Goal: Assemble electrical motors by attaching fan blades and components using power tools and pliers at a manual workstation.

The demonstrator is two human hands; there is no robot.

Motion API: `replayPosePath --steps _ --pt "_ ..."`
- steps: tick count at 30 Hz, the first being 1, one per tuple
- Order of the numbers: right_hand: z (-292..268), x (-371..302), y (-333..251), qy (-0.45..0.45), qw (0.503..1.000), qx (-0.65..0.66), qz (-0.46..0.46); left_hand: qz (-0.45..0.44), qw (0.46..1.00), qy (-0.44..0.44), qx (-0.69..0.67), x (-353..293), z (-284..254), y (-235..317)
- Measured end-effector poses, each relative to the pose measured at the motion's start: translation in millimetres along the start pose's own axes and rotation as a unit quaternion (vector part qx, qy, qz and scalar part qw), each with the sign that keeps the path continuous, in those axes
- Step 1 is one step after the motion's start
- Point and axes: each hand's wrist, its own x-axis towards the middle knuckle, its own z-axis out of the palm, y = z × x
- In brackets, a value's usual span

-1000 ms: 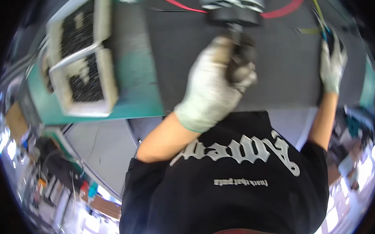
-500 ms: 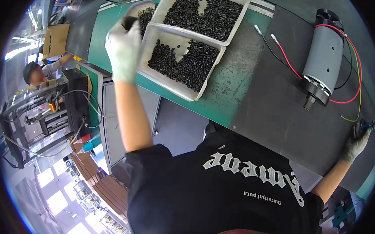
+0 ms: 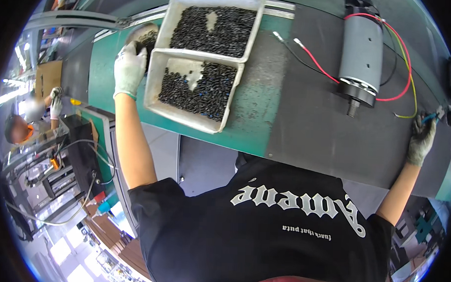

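Observation:
My left hand [image 3: 129, 73], in a white glove with darkened fingertips, is at a round dish [image 3: 135, 34] of small loose parts at the far left. Its fingers are bent in at the dish edge, and what they pinch, if anything, is hidden. On the far right, my gloved right hand [image 3: 421, 140] is closed around blue-handled pliers [image 3: 429, 118], whose metal head points away. A grey cylindrical motor [image 3: 361, 51] lies between my hands, nearer the right one. A black lead [image 3: 300, 57] and a red lead [image 3: 313, 58] with pale terminals extend left from it.
Two pale bins, a far one [image 3: 162, 29] and a near one [image 3: 152, 83], hold many small black sleeves. The dark worktop [image 3: 305, 124] ends at a front edge before my body. Another person's gloved hands [image 3: 56, 103] are at far left, beyond a machine frame.
The view has shifted, moving bins and motor left in the picture. My left hand has come down to the round dish. My right hand still grips the pliers, now more plainly seen.

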Motion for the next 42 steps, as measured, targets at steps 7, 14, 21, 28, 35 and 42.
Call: replayPosePath --steps 7,14,21,28,35,42 --pt "19.3 -16.5 -0.4 -0.09 0.996 -0.012 -0.021 -0.057 0.997 -0.002 -0.052 5.4 12.1 -15.8" --pt "42.8 -35.4 -1.0 -0.071 0.994 -0.064 -0.06 -0.144 0.949 0.008 -0.281 -1.9 5.0 -45.2" --pt "30.6 -27.0 3.7 -0.045 0.995 -0.063 -0.063 -0.004 0.997 0.03 -0.077 -4.8 -4.2 -14.6" --pt "33.7 -30.9 5.2 -0.071 0.994 -0.06 -0.064 0.0 0.999 0.007 0.036 8.7 10.9 -23.3" --pt "38.0 -34.6 4.3 -0.07 0.992 -0.066 -0.077 -0.01 0.998 -0.006 0.066 12.8 19.4 -29.9" --pt "42.4 -36.5 4.3 -0.068 0.993 -0.059 -0.08 0.034 0.995 -0.055 0.073 25.6 18.6 -43.3"
